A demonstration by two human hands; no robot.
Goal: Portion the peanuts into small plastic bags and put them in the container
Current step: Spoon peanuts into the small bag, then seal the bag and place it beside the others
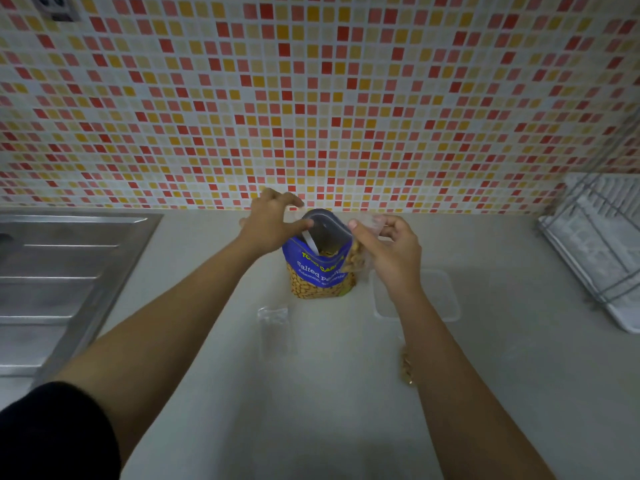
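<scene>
Centre frame — left hand (273,220) grips the peanut bag (320,277), right hand (389,252) pinches a small plastic bag (358,259) beside it

It was a home kitchen: a stainless-steel sink (69,271) was set into the grey tabletop (329,393), a mosaic-tiled backsplash (311,98) rose behind, and a dish rack (595,237) stood at the right.

One peanut pouch (320,271), three small bags (272,323) (358,259) (407,370), one container (446,299)
</scene>
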